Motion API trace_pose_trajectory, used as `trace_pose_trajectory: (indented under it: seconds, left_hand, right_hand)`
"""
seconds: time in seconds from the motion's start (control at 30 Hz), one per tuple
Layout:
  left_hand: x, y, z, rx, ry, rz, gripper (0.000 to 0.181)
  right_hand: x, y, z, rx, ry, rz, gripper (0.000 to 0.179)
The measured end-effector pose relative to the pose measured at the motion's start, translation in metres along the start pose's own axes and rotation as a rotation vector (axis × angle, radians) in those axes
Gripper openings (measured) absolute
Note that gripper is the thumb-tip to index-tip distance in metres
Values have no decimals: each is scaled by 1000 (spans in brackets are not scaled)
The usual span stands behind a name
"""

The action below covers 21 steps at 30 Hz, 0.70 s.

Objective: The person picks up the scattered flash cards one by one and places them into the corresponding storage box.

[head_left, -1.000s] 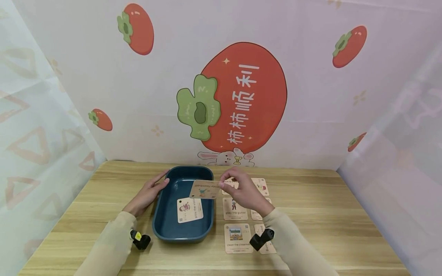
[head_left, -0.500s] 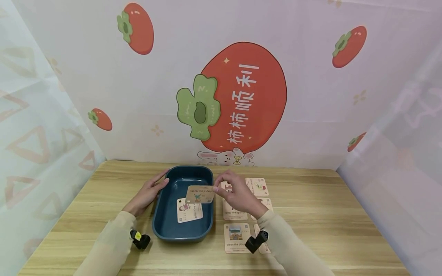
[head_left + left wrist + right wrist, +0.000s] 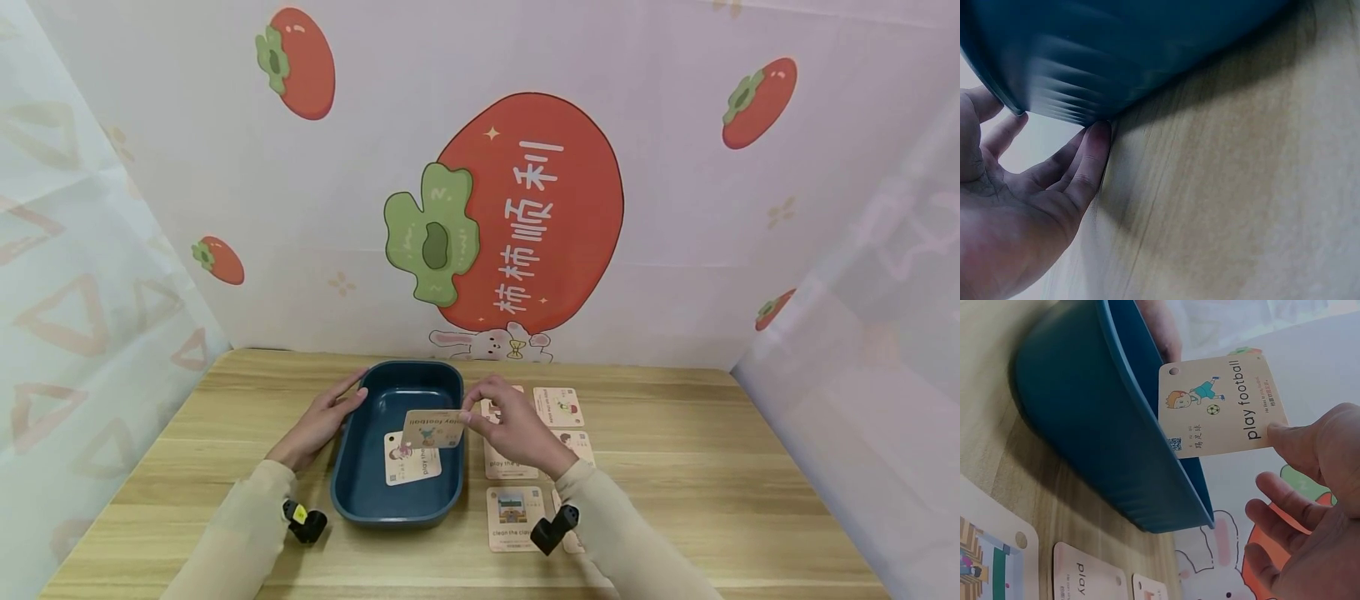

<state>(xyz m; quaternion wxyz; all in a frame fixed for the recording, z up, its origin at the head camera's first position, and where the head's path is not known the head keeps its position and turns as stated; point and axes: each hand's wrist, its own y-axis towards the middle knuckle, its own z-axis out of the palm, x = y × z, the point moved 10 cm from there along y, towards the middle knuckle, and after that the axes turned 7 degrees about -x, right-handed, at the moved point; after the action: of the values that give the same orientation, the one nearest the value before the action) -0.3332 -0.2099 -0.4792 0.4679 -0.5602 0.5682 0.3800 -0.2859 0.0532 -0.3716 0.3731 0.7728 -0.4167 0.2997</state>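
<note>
My right hand (image 3: pixel 512 423) pinches the "play football" card (image 3: pixel 432 430) by its edge above the blue bin (image 3: pixel 397 521), where another card (image 3: pixel 408 472) lies; my left hand (image 3: pixel 321 423), well apart from the right, rests relaxed fingers against the bin's left side on the wooden table (image 3: pixel 697 475).

Bright head view, dimmer wrist views

In the head view, soft, even light leaves a pale glare inside the glossy dark-blue rectangular tray (image 3: pixel 405 505) and faint shadows on the light wood-grain tabletop (image 3: pixel 712 483). The left wrist view is dim, bluish and softly blurred. The right wrist view is muted, but print on the square beige card (image 3: pixel 1221 407) stays legible.
</note>
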Motion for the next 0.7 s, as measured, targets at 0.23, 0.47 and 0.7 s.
trace_pose_trajectory:
  seconds: [0.23, 0.47, 0.7]
  left_hand:
    - [3, 1, 0, 0, -12, -8, 66]
    - [2, 1, 0, 5, -22, 0, 67]
    - [1, 2, 1, 7, -29, 2, 68]
  right_hand:
    - [-5, -2, 4, 14, -26, 20, 7]
    - [-10, -4, 9, 38, -28, 8, 7]
    - [-17, -6, 17, 70, -28, 21, 5]
